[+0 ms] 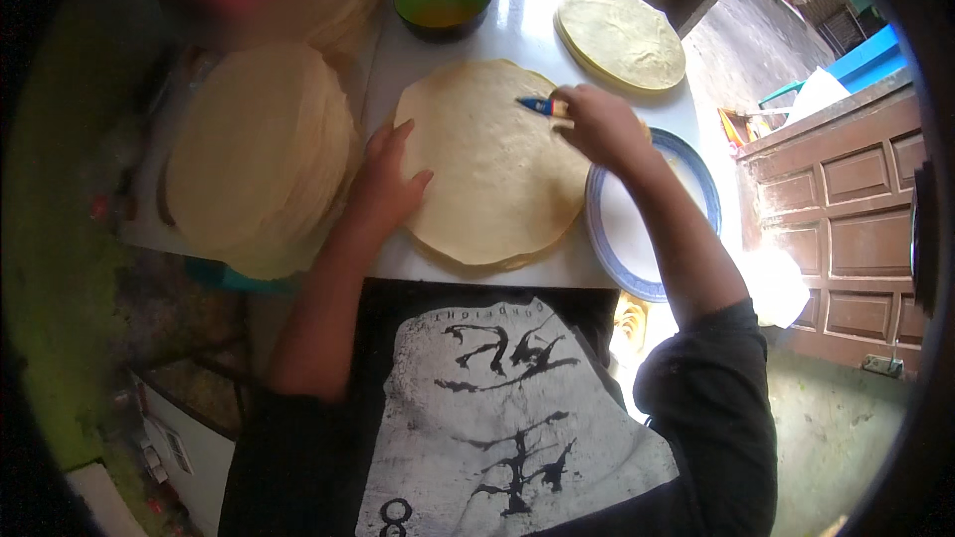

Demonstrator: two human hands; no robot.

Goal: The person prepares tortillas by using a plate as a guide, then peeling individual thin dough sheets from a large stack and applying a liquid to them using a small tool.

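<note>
A round, pale sheet of dough (485,164) lies on top of others, their edges showing beneath it, on the white table in front of me. My left hand (388,179) rests at its left edge, thumb and fingers apart, holding nothing. In my right hand (600,123) is a small flat brush (539,105) with a blue-wrapped head. Its tip points left, over the upper right part of the sheet; whether the bristles touch the dough I cannot tell. Beyond the sheet stands a green bowl (444,0) with yellow-orange liquid inside.
A tall stack of dough rounds (261,156) stands at the left, with another stack (339,0) behind it. Several more rounds (623,33) lie at the table's far right. Under my right forearm is a blue-rimmed white plate (627,239). A brown panelled door (858,216) stands to the right.
</note>
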